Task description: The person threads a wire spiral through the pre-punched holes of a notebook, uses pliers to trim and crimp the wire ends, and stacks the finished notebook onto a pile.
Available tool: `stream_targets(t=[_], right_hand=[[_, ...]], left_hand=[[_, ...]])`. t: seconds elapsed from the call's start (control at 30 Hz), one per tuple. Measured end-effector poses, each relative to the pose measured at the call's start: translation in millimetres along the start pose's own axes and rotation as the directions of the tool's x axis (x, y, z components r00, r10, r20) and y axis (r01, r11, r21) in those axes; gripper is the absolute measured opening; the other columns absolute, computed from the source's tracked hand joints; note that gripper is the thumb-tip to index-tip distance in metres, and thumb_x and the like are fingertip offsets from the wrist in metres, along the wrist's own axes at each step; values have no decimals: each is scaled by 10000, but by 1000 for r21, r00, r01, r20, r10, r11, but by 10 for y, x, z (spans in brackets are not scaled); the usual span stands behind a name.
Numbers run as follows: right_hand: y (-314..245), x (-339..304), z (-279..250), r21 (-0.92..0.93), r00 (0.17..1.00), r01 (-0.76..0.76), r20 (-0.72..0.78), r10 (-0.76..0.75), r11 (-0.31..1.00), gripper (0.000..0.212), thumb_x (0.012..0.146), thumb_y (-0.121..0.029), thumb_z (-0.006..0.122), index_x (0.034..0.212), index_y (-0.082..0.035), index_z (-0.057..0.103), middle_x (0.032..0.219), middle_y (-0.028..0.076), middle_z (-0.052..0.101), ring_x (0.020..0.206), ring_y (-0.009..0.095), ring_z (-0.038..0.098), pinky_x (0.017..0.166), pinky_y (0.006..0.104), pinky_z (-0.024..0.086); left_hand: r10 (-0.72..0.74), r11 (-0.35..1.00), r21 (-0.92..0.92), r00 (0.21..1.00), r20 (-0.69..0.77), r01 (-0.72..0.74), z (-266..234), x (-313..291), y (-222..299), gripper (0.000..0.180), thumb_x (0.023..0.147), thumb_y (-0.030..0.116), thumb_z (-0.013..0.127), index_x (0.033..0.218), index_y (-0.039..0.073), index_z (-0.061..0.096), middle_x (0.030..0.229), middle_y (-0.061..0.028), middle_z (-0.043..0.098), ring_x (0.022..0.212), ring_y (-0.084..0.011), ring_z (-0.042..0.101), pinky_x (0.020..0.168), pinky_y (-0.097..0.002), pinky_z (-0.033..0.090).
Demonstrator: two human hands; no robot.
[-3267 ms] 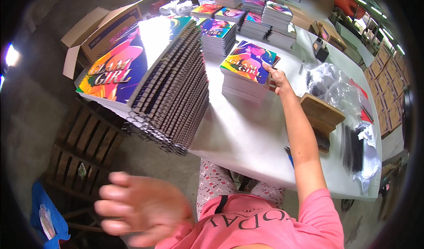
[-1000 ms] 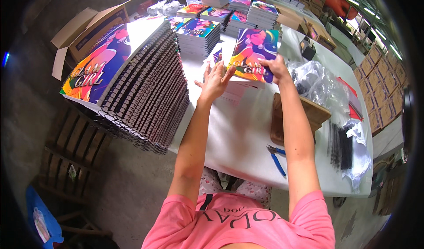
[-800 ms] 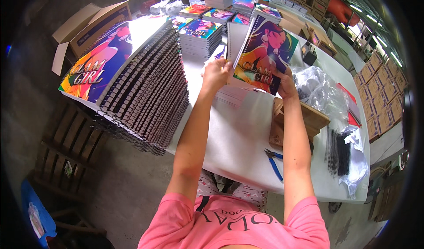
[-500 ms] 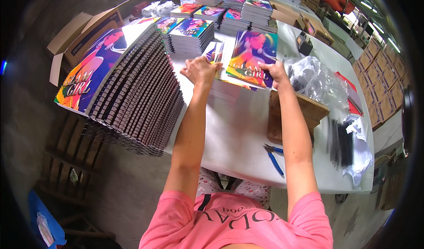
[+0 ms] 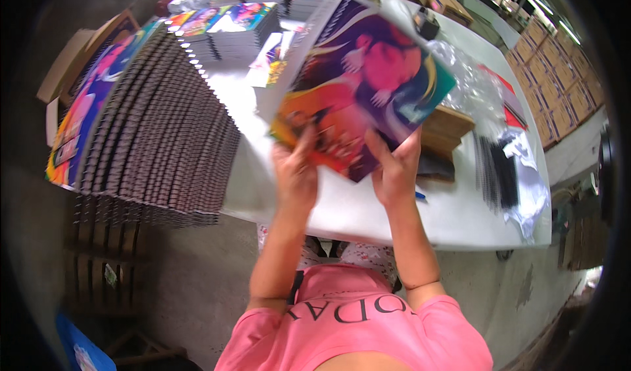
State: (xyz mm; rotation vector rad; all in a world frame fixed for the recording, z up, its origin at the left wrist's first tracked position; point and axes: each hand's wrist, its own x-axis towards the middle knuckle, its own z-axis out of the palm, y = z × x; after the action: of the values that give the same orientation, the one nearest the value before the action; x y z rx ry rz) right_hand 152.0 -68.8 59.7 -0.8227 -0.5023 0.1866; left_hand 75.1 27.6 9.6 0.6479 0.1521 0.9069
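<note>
Between my two hands is a colourful notebook (image 5: 368, 81), tilted and lifted above the white table (image 5: 342, 206). My left hand (image 5: 297, 167) grips its lower left corner, thumb on the cover. The lower right edge is pinched by my right hand (image 5: 396, 164), thumb also on top. A dark coil or row of holes runs along its upper left edge; motion blur hides which. To the left leans a tall stack of spiral-bound notebooks (image 5: 158, 121), coils facing me. Partly behind the held notebook lies another printed sheet or cover (image 5: 273, 58).
More notebook stacks (image 5: 243, 32) stand at the back. Right of my hands are a wooden block (image 5: 444, 131), clear plastic bags (image 5: 453, 75), black coils (image 5: 496, 173) and a blue tool handle (image 5: 420, 195). An open carton (image 5: 72, 62) is far left; stacked cartons (image 5: 555, 81) stand right.
Both hands have drawn the notebook closer and raised it, turning it clockwise. My left hand has moved from the papers behind onto the notebook's corner. The view has shifted.
</note>
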Motion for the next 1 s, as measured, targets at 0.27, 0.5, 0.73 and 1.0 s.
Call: stream_targets(t=[0.27,0.5,0.73,1.0], right_hand=[[-10,-403,-1037,-511,843,-130,395,366,850,427,705,6,748,1074,-55,542,861,-35,559,835,69,539,795,252,443],[437,-824,-1045,-699,922,-26,259,288,714,365,753,8,687,1067,-41,506,988,26,565,906,95,538,835,268,432],[631,-860,-1337,-610,886,-233,187,423,757,233,714,33,651,874,-45,502,866,7,512,795,72,488,736,230,409],[387,-799,-1273,-633,876,-234,192,443,737,267,671,65,629,893,-35,521,896,52,517,806,138,484,738,264,404]], left_hand=[[174,703,690,983,67,-171,-707,-750,558,620,752,32,722,1263,6,371,1066,-77,557,972,-156,557,877,-302,450],[165,643,743,981,102,-185,-1041,-934,244,835,613,-11,819,1287,9,326,1008,-64,516,999,-177,535,906,-341,439],[28,662,750,999,-46,16,-1037,-883,68,712,649,-48,782,1247,5,400,1022,-54,539,975,-138,525,856,-260,442],[227,-472,707,702,675,-527,177,-735,39,376,788,239,686,1103,102,532,951,-50,549,1015,-253,532,1066,-487,205]])
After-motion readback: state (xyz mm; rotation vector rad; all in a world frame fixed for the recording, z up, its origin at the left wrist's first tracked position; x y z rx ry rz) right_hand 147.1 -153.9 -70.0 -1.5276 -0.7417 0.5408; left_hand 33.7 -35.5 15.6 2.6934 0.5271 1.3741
